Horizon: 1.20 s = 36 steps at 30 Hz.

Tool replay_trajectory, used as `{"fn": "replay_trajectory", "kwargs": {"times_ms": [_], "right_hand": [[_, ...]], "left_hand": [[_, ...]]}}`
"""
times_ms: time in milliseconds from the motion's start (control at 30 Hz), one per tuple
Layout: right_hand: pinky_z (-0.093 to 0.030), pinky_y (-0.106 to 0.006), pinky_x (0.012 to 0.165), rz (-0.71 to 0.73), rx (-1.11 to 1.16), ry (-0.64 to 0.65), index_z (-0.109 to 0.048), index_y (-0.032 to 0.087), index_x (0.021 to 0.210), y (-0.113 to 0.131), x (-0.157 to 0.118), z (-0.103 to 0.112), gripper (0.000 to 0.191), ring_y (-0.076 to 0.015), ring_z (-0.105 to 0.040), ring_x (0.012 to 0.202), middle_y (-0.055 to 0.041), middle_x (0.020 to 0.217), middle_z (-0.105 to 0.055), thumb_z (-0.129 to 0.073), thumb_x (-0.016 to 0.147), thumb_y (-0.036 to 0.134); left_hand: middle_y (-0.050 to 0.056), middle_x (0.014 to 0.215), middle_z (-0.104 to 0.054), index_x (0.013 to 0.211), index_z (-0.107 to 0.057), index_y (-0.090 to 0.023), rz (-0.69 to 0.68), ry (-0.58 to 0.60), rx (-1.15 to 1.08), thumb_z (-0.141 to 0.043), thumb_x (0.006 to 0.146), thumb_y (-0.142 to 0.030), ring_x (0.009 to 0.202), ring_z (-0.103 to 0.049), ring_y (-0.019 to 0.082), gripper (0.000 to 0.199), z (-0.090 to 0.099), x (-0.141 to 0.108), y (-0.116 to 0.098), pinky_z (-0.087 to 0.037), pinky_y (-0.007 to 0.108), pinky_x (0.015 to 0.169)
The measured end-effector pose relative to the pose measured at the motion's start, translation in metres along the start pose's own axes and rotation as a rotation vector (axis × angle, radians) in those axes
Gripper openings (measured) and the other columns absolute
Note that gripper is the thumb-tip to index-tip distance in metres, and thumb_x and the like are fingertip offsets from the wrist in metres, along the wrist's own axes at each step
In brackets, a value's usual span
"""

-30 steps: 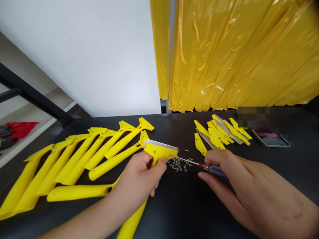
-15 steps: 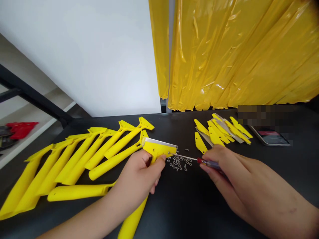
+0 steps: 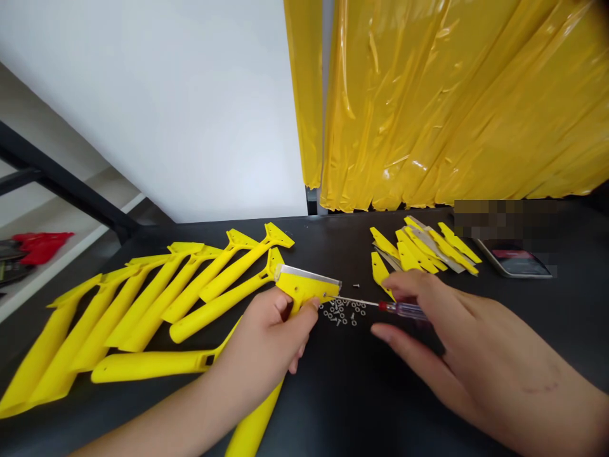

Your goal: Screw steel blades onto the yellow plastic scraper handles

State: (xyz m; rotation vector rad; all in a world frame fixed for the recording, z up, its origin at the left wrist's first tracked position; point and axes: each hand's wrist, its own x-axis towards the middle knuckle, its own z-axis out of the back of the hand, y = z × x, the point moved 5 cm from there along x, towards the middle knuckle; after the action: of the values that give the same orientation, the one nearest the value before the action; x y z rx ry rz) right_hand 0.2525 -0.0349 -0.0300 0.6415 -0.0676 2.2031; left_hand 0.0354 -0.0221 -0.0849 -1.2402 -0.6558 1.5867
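Note:
My left hand [image 3: 276,330] is wrapped round the neck of a yellow scraper [image 3: 304,284], which has a metal blade strip along its top edge. The tip of a screwdriver [image 3: 404,310] with a clear purplish handle and red collar touches the right part of the scraper head. My right hand [image 3: 457,343] has the handle resting against its fingers and palm, with thumb spread away below. Small screws and nuts [image 3: 343,312] lie on the black table [image 3: 361,393] just behind and right of the scraper head.
Several yellow scraper handles [image 3: 143,298] lie in a row at the left. Yellow blade covers and grey pieces [image 3: 421,244] are piled at the back right, beside a phone [image 3: 518,261]. Yellow plastic sheeting [image 3: 451,101] hangs behind the table.
My right thumb has moved down and away from the screwdriver handle, opening the grip. The scraper head has shifted slightly right and down in my left hand.

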Motion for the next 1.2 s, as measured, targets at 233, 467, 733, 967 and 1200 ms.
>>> {"fn": "replay_trajectory", "kwargs": {"times_ms": [233, 467, 733, 967, 1200], "right_hand": [[-0.039, -0.032, 0.045, -0.010, 0.001, 0.032, -0.058, 0.022, 0.095, -0.003, -0.001, -0.003, 0.027, -0.0172, -0.065, 0.048, 0.0013, 0.066, -0.066, -0.042, 0.113, 0.035], [-0.042, -0.031, 0.051, 0.009, 0.070, 0.097, -0.058, 0.022, 0.096, -0.003, -0.002, -0.008, 0.022, -0.0171, -0.068, 0.054, 0.0001, 0.072, -0.068, -0.044, 0.111, 0.030], [-0.038, -0.028, 0.048, -0.099, 0.172, 0.166, -0.058, 0.024, 0.098, -0.008, -0.005, -0.012, 0.020, -0.0135, -0.059, 0.047, 0.0050, 0.064, -0.063, -0.048, 0.111, 0.036], [-0.040, -0.030, 0.049, -0.044, 0.110, 0.097, -0.066, 0.022, 0.095, 0.001, -0.005, -0.008, 0.022, -0.0161, -0.061, 0.050, 0.0000, 0.068, -0.069, -0.050, 0.108, 0.026], [-0.047, -0.024, 0.049, -0.414, 0.528, 0.288, -0.068, 0.024, 0.085, -0.017, -0.005, -0.022, 0.034, -0.0154, -0.064, 0.060, 0.0020, 0.069, -0.068, -0.050, 0.109, 0.041]], "left_hand": [[-0.005, 0.043, -0.052, 0.057, -0.048, -0.023, -0.001, -0.013, -0.007, -0.066, 0.091, -0.046, 0.037, -0.047, 0.011, 0.044, 0.001, -0.002, 0.000, -0.038, 0.022, 0.044], [-0.006, 0.044, -0.052, 0.061, -0.047, -0.024, -0.002, -0.028, 0.004, -0.066, 0.091, -0.045, 0.038, -0.047, 0.011, 0.041, 0.000, -0.001, -0.002, -0.038, 0.022, 0.043], [-0.006, 0.047, -0.051, 0.065, -0.046, -0.025, -0.027, -0.034, 0.042, -0.063, 0.093, -0.052, 0.040, -0.050, 0.013, 0.042, 0.001, -0.005, -0.001, -0.039, 0.024, 0.044], [-0.006, 0.045, -0.048, 0.064, -0.045, -0.025, -0.083, -0.059, 0.100, -0.058, 0.097, -0.054, 0.044, -0.049, 0.014, 0.045, 0.004, -0.011, -0.009, -0.039, 0.025, 0.048], [-0.003, 0.047, -0.052, 0.061, -0.050, -0.023, -0.123, -0.079, 0.095, -0.060, 0.098, -0.057, 0.045, -0.051, 0.014, 0.051, 0.008, -0.006, -0.009, -0.041, 0.026, 0.049]]}}
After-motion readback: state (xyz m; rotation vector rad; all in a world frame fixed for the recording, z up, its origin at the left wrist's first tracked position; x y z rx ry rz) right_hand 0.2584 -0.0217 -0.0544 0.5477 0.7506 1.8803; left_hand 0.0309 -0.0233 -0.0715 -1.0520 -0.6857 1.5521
